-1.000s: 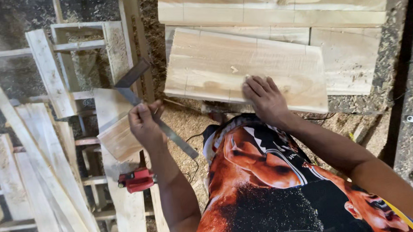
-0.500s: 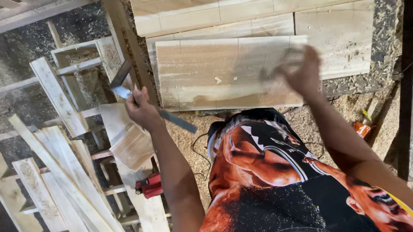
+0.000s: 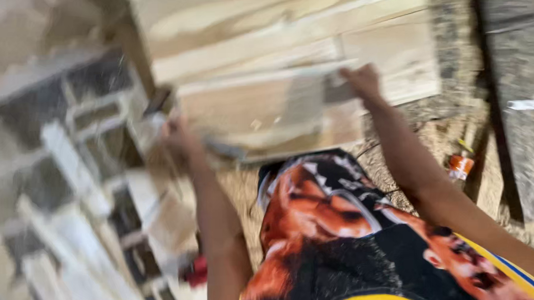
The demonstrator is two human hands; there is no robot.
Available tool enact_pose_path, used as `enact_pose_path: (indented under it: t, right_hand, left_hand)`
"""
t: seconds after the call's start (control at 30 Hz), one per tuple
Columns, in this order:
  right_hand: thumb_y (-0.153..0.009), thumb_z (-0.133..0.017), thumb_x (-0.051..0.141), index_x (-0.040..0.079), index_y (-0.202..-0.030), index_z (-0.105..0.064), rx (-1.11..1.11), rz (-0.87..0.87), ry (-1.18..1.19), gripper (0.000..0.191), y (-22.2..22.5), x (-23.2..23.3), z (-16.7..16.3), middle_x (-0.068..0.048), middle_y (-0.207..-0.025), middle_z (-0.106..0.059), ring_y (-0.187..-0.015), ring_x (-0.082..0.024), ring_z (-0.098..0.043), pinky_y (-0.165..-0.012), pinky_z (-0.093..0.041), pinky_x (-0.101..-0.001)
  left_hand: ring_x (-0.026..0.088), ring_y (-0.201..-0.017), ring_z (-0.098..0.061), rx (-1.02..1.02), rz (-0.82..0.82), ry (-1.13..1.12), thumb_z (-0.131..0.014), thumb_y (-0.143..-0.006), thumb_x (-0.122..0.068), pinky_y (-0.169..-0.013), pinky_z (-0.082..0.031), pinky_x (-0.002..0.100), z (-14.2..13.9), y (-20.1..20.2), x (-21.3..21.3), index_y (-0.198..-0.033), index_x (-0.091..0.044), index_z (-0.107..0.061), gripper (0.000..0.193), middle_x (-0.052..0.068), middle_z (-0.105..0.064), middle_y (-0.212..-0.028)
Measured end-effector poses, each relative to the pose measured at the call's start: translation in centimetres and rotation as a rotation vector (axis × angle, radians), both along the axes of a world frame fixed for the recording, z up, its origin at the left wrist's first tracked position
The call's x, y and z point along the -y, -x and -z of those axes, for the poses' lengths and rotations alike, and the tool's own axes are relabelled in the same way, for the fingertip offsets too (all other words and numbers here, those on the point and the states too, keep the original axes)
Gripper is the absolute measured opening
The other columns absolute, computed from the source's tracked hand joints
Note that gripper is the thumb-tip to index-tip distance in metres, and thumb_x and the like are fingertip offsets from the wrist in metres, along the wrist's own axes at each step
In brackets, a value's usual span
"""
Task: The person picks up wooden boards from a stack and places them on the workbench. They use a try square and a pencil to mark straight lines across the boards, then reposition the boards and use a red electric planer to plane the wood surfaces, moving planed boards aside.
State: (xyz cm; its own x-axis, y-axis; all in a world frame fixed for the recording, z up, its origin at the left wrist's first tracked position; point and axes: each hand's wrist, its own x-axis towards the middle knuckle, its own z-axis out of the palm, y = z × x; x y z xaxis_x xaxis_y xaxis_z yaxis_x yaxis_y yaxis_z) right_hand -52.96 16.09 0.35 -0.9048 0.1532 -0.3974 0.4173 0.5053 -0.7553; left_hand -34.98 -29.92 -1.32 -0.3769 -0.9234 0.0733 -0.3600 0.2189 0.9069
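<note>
Blur smears the whole head view, so edges and small details are soft. Your right hand [image 3: 362, 81] is stretched forward onto the pale wood board [image 3: 265, 111], sitting at its far right corner; whether the fingers curl over the edge or just press flat, you can't tell from this. Your left hand [image 3: 178, 135] is at the board's left end, closed around a thin grey metal tool [image 3: 219, 148] whose blade runs right along the board's near edge; the tool's shape beyond that is lost in the smear, and its upper end merges with a dark streak near the board corner. The board lies on a sawdust-covered bench [image 3: 449, 114], in front of a stack of wider planks [image 3: 286, 25] that runs off the top of the frame. Hands are well apart, one at each end of the board. Left of you, wood offcuts [image 3: 69, 234] over a frame show only as pale streaks. A red object [image 3: 195, 271] below your left forearm is partly hidden and unreadable. A small orange item [image 3: 460, 166] lies on the sawdust to your right. Your printed shirt [image 3: 353, 236] fills the bottom and is cut off.
</note>
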Motion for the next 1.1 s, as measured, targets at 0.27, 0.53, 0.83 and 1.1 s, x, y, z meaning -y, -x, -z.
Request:
enact_pose_path:
  t: [0.27,0.53,0.83,1.1]
  right_hand:
    - [-0.085,-0.076,0.047,0.004,-0.088,-0.045,-0.091,0.156,0.025,0.053,-4.0,0.5,-7.9,-0.007,-0.075,-0.049,-0.069,-0.016,-0.046,-0.057,-0.044,-0.0366]
    - [-0.095,-0.069,0.035,0.008,-0.095,-0.042,-0.345,0.028,0.093,0.038,-4.0,-0.3,-16.6,-0.004,-0.083,-0.042,-0.072,-0.01,-0.04,-0.057,-0.04,-0.0291]
    - [-0.089,-0.073,0.025,0.004,-0.11,-0.06,-0.351,-0.075,0.209,0.032,-6.0,-0.8,-16.6,-0.009,-0.096,-0.059,-0.078,-0.016,-0.05,-0.066,-0.048,-0.0331]
    - [-0.086,-0.079,0.034,0.005,-0.14,-0.049,-0.673,-0.54,-0.496,0.069,-6.4,3.1,-20.6,-0.019,-0.155,-0.038,-0.15,-0.041,-0.023,-0.122,-0.012,-0.0605]
  left_hand:
    - [0.015,-0.081,-0.066,-0.218,-0.163,-0.307,-0.067,-0.102,-0.016,-0.07,-0.056,0.029,-7.6,-3.3,-1.8,-0.107,-0.002,-0.063,0.015,0.006,-0.07,-0.094]
    - [0.012,-0.069,-0.056,-0.597,-0.232,-0.385,-0.06,-0.115,-0.018,-0.061,-0.049,0.026,-14.7,-7.0,-3.1,-0.109,-0.004,-0.054,0.016,0.005,-0.061,-0.087]
    - [0.011,-0.071,-0.059,-0.525,-0.23,-0.347,-0.053,-0.113,-0.013,-0.06,-0.052,0.026,-11.2,-7.9,-2.1,-0.109,-0.004,-0.055,0.01,0.005,-0.062,-0.088]
    - [0.012,-0.072,-0.066,-0.298,-0.196,-0.126,-0.052,-0.113,-0.011,-0.065,-0.06,0.026,-9.5,-8.4,-2.0,-0.111,-0.002,-0.057,0.01,0.007,-0.068,-0.091]
